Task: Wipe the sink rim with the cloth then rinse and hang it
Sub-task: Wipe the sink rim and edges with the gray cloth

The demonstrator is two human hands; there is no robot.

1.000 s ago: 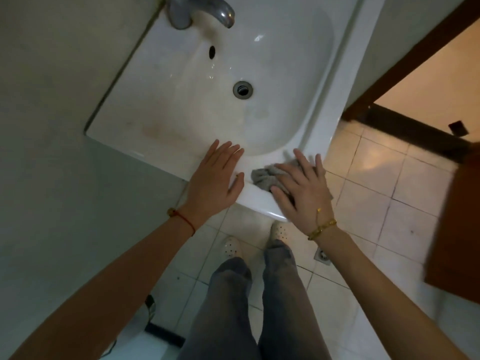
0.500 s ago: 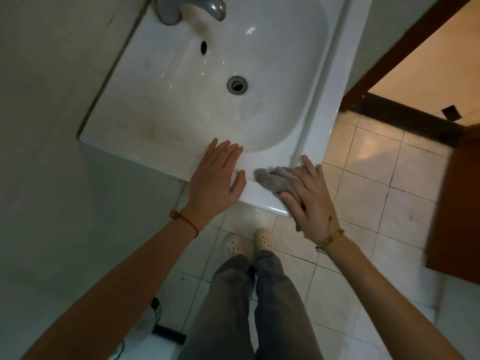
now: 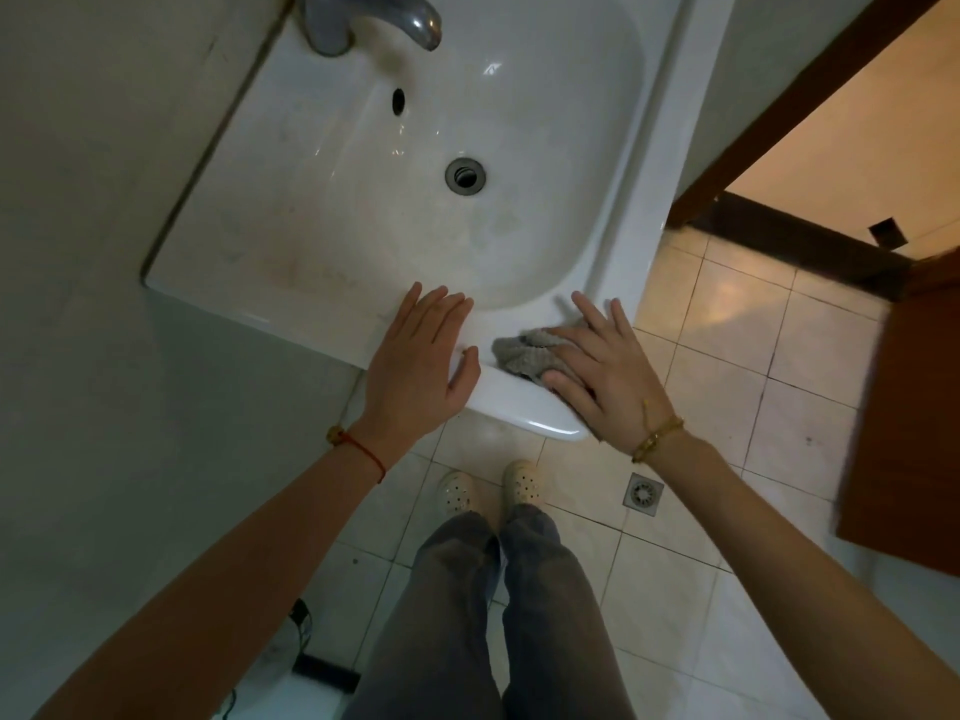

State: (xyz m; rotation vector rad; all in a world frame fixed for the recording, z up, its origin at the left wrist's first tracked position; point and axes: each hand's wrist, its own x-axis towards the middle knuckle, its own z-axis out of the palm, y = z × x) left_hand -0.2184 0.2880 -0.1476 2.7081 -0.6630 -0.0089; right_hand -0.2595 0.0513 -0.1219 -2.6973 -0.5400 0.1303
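Head view looks straight down on us at a white sink [image 3: 535, 402] set against a grey wall. Our left hand [image 3: 415, 366] lies flat on the near rim, fingers straight and close together, pointing toward the basin, thumb out to the side; it holds nothing. Our right hand [image 3: 602, 371] rests palm down on a crumpled grey cloth [image 3: 519, 350], fingers spread, pressing it onto the rim's near right corner. The cloth bunches out from under the fingers toward the left hand, and a strip of bare rim separates the two. A red string bracelet [image 3: 363, 452] circles our left wrist, a gold chain bracelet [image 3: 657, 439] the right. In the basin we see the round drain [image 3: 465, 176] and, higher, the overflow hole [image 3: 398, 100] below a metal tap [image 3: 363, 18]. Beneath the sink, our grey trousers [image 3: 498, 615] and pale clogs [image 3: 457, 492] stand on cream floor tiles [image 3: 727, 314], with a small square floor drain [image 3: 643, 493] just beside our right foot.
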